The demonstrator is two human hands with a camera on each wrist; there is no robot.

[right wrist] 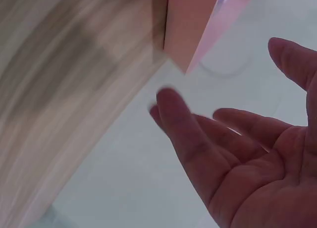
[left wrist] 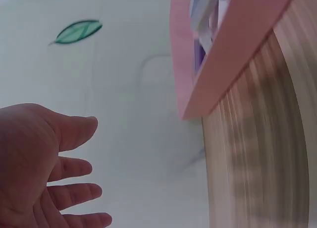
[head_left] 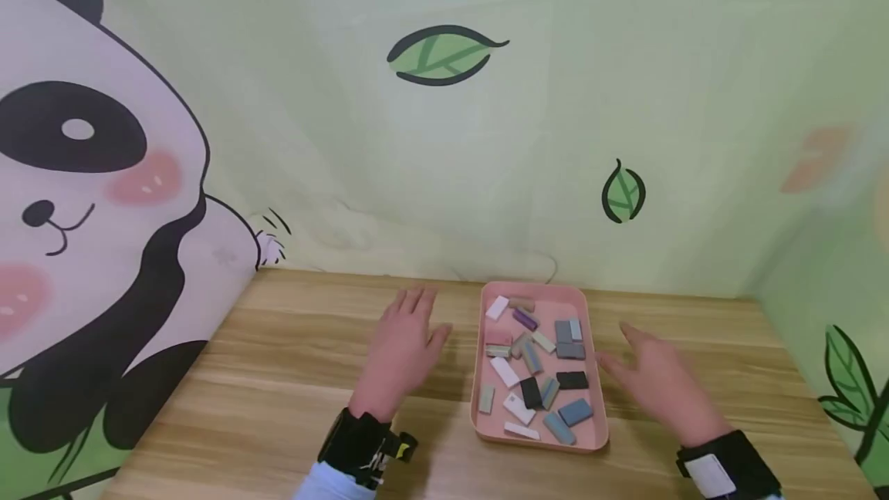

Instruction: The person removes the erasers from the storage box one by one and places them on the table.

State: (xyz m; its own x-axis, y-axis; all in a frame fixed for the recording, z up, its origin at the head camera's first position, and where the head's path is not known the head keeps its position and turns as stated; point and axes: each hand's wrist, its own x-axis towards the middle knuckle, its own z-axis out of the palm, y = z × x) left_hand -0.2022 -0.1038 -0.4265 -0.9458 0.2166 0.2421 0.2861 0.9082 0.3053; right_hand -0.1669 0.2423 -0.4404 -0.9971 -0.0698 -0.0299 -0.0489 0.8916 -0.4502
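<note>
Centrally, on a brown wood-grain tabletop (head_left: 278,376), sits a shallow, pink, rectangular, plastic-looking tray (head_left: 564,304). Small oblong blocks (head_left: 575,412), white, black, grey, blue and purple, lie scattered inside; its raised rim probably keeps them together. A bare left hand (head_left: 399,349), empty, thumb wide of extended fingers, is apart from its left side; an empty right hand (head_left: 660,380), loosely spread, is close by its right. Such flanking seemingly keeps the tray reachable from both sides.
</note>
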